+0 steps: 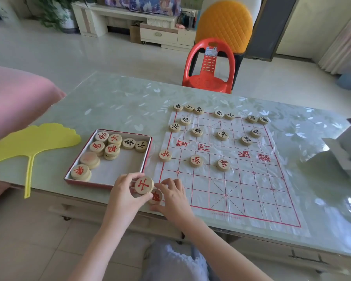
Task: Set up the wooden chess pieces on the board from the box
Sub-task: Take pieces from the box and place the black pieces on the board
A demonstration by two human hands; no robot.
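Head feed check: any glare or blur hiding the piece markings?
Head view: sharp on the red piece in the left hand and the lower red piece in the right hand; glare washes the table at its right end; the wrinkled board sheet shines mildly, grid legible; wide-angle lens bows the table edges.

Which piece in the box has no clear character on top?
The faded piece by the box's left wall; its top shows only a pinkish smudge, others read clearly.

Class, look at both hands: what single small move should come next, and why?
Probably the right hand slides its red-lettered piece onto the paper board's near left corner: it lies just beside that corner, and the whole near row is bare. The left hand holds another red piece ready.
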